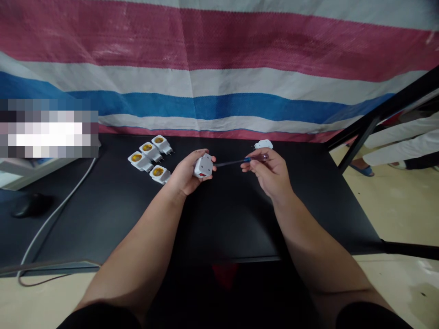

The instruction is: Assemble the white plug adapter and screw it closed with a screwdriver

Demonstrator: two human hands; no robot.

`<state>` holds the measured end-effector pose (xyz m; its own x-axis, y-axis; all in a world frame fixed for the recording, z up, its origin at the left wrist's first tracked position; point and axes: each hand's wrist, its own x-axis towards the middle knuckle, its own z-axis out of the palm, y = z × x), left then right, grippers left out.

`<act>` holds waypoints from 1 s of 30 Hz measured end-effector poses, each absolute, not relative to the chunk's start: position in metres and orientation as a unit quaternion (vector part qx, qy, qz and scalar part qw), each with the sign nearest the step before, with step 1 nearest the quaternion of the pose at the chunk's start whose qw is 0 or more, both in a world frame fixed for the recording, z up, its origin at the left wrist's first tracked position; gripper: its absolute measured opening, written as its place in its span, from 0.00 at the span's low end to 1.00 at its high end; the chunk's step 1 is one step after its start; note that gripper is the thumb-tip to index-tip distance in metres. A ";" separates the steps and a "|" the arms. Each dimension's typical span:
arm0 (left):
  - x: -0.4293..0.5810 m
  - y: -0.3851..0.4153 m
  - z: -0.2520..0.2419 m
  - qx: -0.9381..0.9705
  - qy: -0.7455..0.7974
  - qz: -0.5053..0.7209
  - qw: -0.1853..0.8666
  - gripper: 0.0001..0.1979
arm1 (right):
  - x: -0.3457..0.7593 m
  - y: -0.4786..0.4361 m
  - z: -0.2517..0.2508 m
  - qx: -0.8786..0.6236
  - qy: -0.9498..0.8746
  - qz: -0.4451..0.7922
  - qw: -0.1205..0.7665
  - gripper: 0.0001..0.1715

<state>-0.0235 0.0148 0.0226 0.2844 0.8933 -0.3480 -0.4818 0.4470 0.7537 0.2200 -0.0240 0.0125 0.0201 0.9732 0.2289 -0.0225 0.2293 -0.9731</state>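
Careful: left hand (188, 173) clamped on white plug adapter (204, 165), right hand (268, 172) pinching blue-handled screwdriver (233, 161), hands apart; slipped tip could stab palm, or dropped adapter hit lamp sockets (147, 155).

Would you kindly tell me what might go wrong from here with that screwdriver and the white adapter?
The screwdriver, held in the right hand, has its tip right beside the white plug adapter in the left hand, so a slip could jab those fingers. The small white plastic piece sits near the back edge of the black tabletop and might get pushed off.
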 end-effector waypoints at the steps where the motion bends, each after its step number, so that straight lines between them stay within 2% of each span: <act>1: -0.023 0.014 0.024 0.264 0.385 0.451 0.760 0.19 | 0.218 -0.024 0.013 -0.432 -0.536 0.429 0.586 0.15; 5: -0.024 0.011 0.026 0.275 0.373 0.439 0.770 0.22 | 0.213 -0.024 0.010 -0.422 -0.541 0.379 0.621 0.17; 12: -0.025 0.007 0.021 0.335 0.357 0.437 0.755 0.30 | 0.216 -0.026 0.005 -0.440 -0.576 0.362 0.586 0.13; 19: -0.024 0.008 0.015 0.391 0.336 0.444 0.733 0.28 | 0.220 -0.024 0.004 -0.445 -0.588 0.356 0.574 0.10; 25: -0.023 0.011 0.003 0.487 0.313 0.473 0.664 0.23 | 0.221 -0.024 0.005 -0.441 -0.594 0.346 0.577 0.09; 30: -0.022 0.011 0.002 0.532 0.315 0.484 0.619 0.26 | 0.223 -0.024 0.005 -0.444 -0.608 0.327 0.571 0.08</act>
